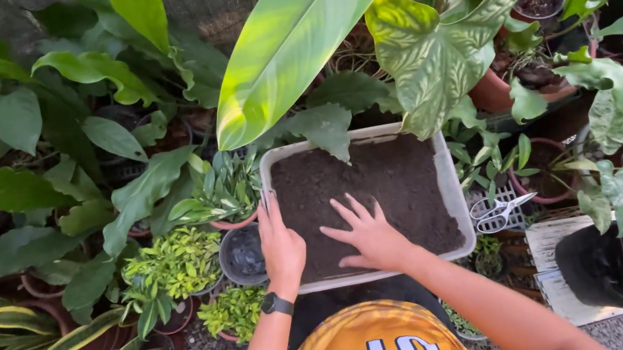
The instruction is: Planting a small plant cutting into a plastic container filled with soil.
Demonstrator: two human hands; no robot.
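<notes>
Surrounded on the left, far and right sides by large green leaves [318, 20] and many potted plants. In the middle, a pale rectangular plastic tub [459, 200], filled with dark soil [382, 188], near edge close to the body. On the near right, a black empty pot [601, 265] standing on a white slatted board [556, 277]. Just left of the tub, a small grey pot [242, 255] with dark soil inside. Right hand [369, 233] flat on the soil surface, fingers spread wide, palm down, gripping nothing. Left hand [281, 244] on the left wall of the tub, fingers straight and held together, a black watch [276, 304] on the wrist. Just right of the tub, white-handled scissors [501, 210] lying on a white grid tray.
</notes>
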